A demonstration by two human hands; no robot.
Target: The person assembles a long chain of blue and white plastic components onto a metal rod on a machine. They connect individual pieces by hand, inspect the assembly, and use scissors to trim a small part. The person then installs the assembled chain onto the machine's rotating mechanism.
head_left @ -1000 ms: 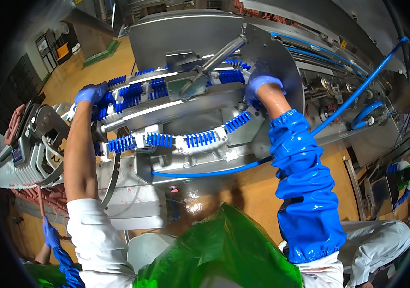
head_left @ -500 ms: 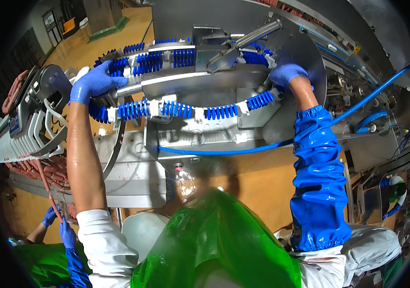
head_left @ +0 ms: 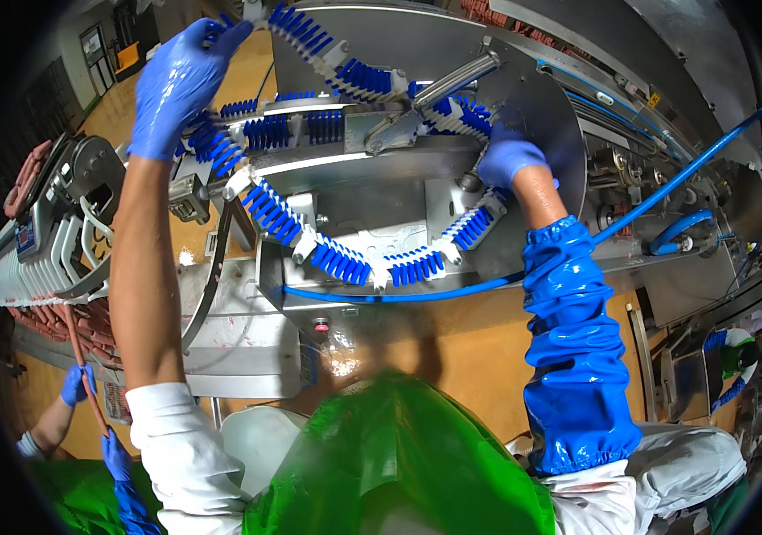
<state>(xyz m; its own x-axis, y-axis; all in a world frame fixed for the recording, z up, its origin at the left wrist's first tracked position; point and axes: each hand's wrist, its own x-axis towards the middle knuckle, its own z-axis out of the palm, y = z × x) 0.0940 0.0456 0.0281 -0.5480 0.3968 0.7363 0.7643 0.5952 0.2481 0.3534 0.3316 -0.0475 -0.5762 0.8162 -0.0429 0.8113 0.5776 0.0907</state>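
Observation:
My gloved left hand (head_left: 180,85) is raised at the upper left, its fingers closed on a conveyor chain with blue fins. This looped chain (head_left: 336,257) has white links between groups of blue plastic fins. One strand rises to my left hand; another sags in a curve in front of the metal guide bar (head_left: 309,164). At the right end of the loop, my gloved right hand (head_left: 512,160) is curled over the chain beside a round metal plate. Blur and the glove itself partly hide its fingertips.
A blue hose (head_left: 416,295) runs along the machine's near side. Sausages (head_left: 69,332) hang by a rack of white hooks (head_left: 51,259) on the left. A co-worker's gloved hands (head_left: 78,385) hold a sausage strand at the lower left. Another person (head_left: 737,357) is at the far right.
My left hand has lifted up and away, pulling the left part of the chain off the guide bar's end. The front strand now hangs lower. My right hand has shifted slightly left.

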